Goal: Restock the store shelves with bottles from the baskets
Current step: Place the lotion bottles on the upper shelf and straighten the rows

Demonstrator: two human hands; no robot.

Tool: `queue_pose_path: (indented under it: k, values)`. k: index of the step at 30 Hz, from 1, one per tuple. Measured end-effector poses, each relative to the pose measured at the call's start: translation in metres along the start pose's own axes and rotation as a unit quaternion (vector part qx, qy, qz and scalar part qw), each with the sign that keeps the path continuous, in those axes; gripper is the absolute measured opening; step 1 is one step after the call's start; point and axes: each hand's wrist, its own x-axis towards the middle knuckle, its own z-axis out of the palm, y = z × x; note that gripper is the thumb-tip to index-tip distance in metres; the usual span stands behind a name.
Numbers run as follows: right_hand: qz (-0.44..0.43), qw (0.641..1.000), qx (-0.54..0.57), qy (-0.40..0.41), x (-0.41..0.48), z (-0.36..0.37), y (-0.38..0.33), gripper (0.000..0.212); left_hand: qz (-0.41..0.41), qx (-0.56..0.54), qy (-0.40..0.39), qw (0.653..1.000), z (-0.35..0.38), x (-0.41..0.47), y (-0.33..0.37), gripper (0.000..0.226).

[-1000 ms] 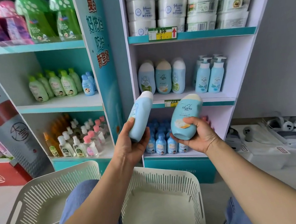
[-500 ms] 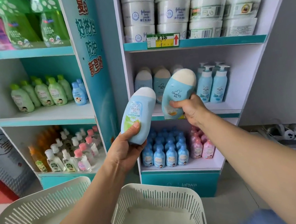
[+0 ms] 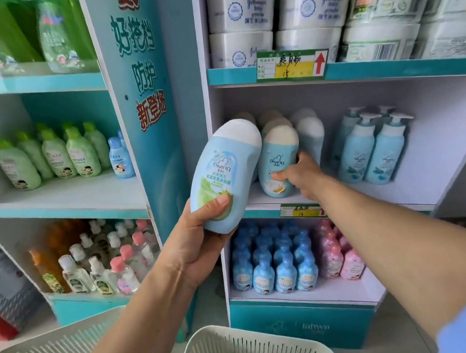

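Two hands are busy, and each grips one bottle. The left forearm rises from the lower left of the frame. The left hand [image 3: 193,245] sits at centre, with its thumb across the front and its fingers curled behind a pale blue plastic bottle with a rounded white cap and green label [image 3: 224,174]. It holds this bottle tilted to the right, in front of the shelf unit's left edge.

The right arm stretches in from the lower right. The right hand [image 3: 300,177], just right of centre, wraps around the lower half of a pale blue plastic bottle with a cream cap and orange label [image 3: 277,163]. This bottle stands near upright at the front of the white middle shelf [image 3: 370,194]; whether its base bears on the board I cannot tell.

The two held bottles overlap in view, and contact between them is unclear. Similar bottles stand behind, too blurred to count. Four pale blue pump bottles [image 3: 374,148] stand to the right of the right hand. Two white slotted plastic baskets [image 3: 242,343] show partly along the bottom edge.
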Motion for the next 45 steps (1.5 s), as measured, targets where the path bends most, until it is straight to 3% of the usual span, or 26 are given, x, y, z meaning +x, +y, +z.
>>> queue_pose_path:
  k: [5, 10, 13, 17, 21, 25, 26, 29, 31, 34, 37, 45]
  values:
    - [-0.026, 0.998, -0.046, -0.036, 0.006, 0.001, 0.001, 0.068, 0.01, -0.026, -0.034, 0.999, -0.003, 0.01, -0.004, 0.038]
    - [-0.028, 0.995, -0.088, -0.041, 0.0, -0.007, 0.005, 0.066, 0.019, -0.016, -0.018, 1.0, 0.01, 0.008, -0.008, 0.028]
    - [-0.042, 0.988, -0.147, -0.01, -0.009, -0.017, 0.0, 0.061, 0.026, -0.005, -0.026, 0.999, 0.018, 0.002, -0.008, 0.026]
    - [-0.063, 0.99, -0.126, 0.026, -0.033, -0.037, -0.017, 0.045, 0.03, -0.005, -0.029, 0.999, 0.03, -0.004, -0.011, 0.028]
    - [-0.084, 0.994, -0.073, -0.019, -0.071, -0.057, -0.036, 0.014, 0.032, -0.005, -0.042, 0.999, 0.043, -0.007, -0.016, 0.03]
    - [-0.054, 0.99, 0.045, -0.124, -0.116, -0.075, -0.054, 0.007, 0.029, -0.004, -0.04, 0.999, 0.061, -0.006, -0.029, 0.027]
    - [-0.045, 0.985, 0.071, -0.152, -0.125, -0.077, -0.055, 0.008, 0.029, -0.003, -0.042, 0.999, 0.066, -0.006, -0.033, 0.025]
    - [-0.027, 0.973, 0.093, -0.21, -0.141, -0.082, -0.058, 0.038, 0.035, 0.005, -0.066, 0.997, 0.08, -0.002, -0.044, 0.026]
    - [-0.035, 0.97, 0.096, -0.221, -0.146, -0.084, -0.059, 0.032, 0.04, 0.003, -0.09, 0.995, 0.09, 0.0, -0.05, 0.03]
    - [-0.054, 0.974, 0.094, -0.198, -0.142, -0.087, -0.061, 0.018, 0.03, 0.006, -0.086, 0.996, 0.099, 0.007, -0.058, 0.037]
    - [-0.064, 0.984, 0.07, -0.153, -0.128, -0.094, -0.058, 0.035, -0.01, 0.054, -0.047, 0.997, 0.105, 0.015, -0.064, 0.052]
    - [-0.061, 0.997, -0.039, 0.027, -0.065, -0.124, -0.045, 0.055, 0.009, 0.184, 0.033, 0.982, 0.086, 0.04, -0.035, 0.045]
